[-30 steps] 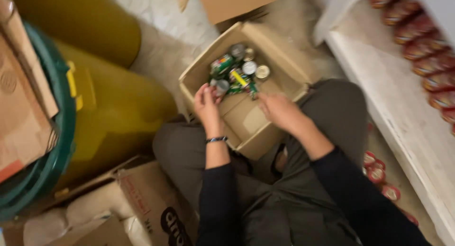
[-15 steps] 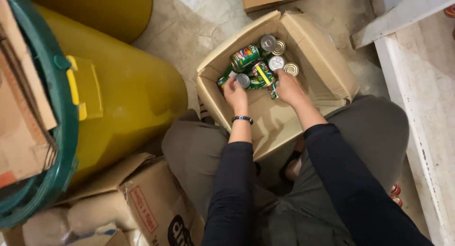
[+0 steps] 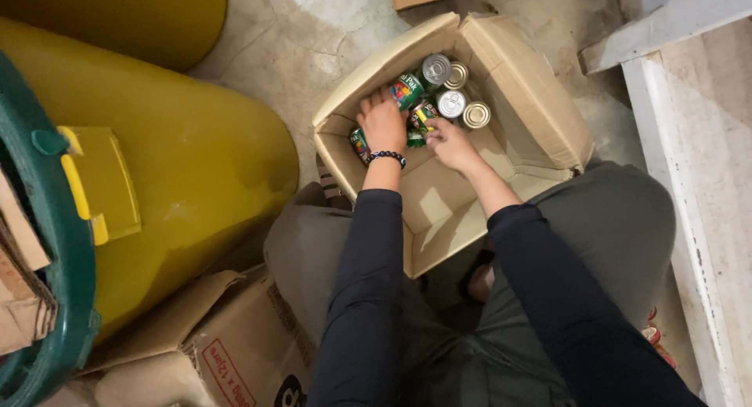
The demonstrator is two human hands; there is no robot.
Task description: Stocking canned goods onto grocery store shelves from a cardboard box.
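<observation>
We are crouching on a pale concrete floor [image 3: 313, 39], and the largest thing beside us is a yellow bin [image 3: 196, 164] lying along our left, with a green-rimmed tub [image 3: 63, 242] at the edge of the view. Lower left, a brown printed carton [image 3: 235, 352] is sitting against our knee, and a white shelf edge [image 3: 689, 180] is running down the right side.

Between our knees we are working in an open cardboard box [image 3: 517, 86], its flaps splayed outward. The cans [image 3: 439, 94] are clustered in its far corner: some are standing with silver tops up, others with green labels are lying on their sides, touching one another.

Our left hand [image 3: 381, 125], with a dark beaded bracelet [image 3: 386, 155] at the wrist, is pressing down over a green-labelled can [image 3: 359, 143] near the box's left wall; the fingers are curled over the pile, but we cannot tell whether they are actually closing on a can. Our right hand [image 3: 448, 141] is pinching a small green and yellow can [image 3: 423, 115], fingertips closed on it.

We judge the risks to be small: the loosely heaped cans could roll or topple if we are pulling one from under its neighbours, and the fingertip pinch on the right could slip, dropping the can back onto the others.
</observation>
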